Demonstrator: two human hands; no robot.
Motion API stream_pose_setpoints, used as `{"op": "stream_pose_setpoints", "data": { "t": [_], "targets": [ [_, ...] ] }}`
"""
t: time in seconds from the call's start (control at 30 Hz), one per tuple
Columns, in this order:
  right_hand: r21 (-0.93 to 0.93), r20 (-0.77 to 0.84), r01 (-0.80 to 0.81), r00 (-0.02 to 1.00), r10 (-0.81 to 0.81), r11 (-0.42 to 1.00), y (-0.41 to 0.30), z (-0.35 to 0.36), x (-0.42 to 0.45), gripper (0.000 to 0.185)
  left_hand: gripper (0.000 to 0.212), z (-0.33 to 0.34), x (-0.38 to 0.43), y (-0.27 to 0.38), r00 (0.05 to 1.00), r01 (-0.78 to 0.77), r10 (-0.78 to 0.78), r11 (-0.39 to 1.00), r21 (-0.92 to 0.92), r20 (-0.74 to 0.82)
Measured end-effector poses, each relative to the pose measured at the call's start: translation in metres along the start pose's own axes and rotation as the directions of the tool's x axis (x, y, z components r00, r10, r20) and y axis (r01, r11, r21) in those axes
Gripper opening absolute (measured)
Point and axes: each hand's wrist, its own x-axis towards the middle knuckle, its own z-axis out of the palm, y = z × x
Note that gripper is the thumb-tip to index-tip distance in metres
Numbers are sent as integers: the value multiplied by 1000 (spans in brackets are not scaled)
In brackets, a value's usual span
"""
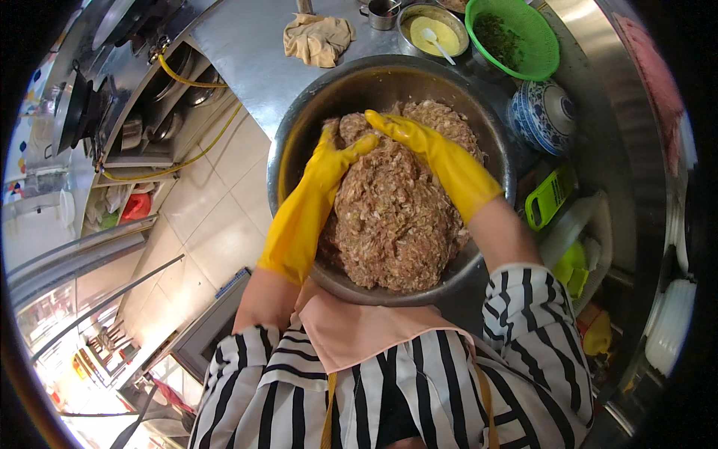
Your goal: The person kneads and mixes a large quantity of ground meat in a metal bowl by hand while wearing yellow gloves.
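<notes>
A wide stainless steel basin (291, 112) in front of me holds a large mass of minced meat mixture (398, 219), flecked with pale and greenish bits. Both hands wear long yellow rubber gloves and work at the basin's far side. My left hand (335, 154) cups a lump of the mixture (354, 128) between its fingers and thumb. From the right, my right hand (406, 133) reaches over the mixture, fingertips against the same lump. Its fingers lie close together; their undersides are hidden.
Beyond the basin lie a beige cloth (318, 39), a metal cup (382, 15), a bowl of yellow powder (418, 33) with a white spoon (437, 45), and a green basket (541, 47). At right stand a blue-and-white lidded pot (541, 117) and a green grater (547, 196).
</notes>
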Motion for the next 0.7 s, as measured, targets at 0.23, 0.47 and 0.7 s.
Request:
{"op": "stream_pose_setpoints", "data": {
  "t": [0.23,0.47,0.7],
  "targets": [
    [479,-405,317,907,-114,819,-48,54,-99,33,73,38,-27,15,928,-70,148,971,-230,341],
    [128,-647,369,735,-204,920,-49,55,-97,13,48,54,-48,24,947,-255,261,965,-55,189],
    [-697,-348,15,867,-357,717,-56,25,-57,13,39,25,-58,10,913,-227,397,313,922,90]
  ]
}}
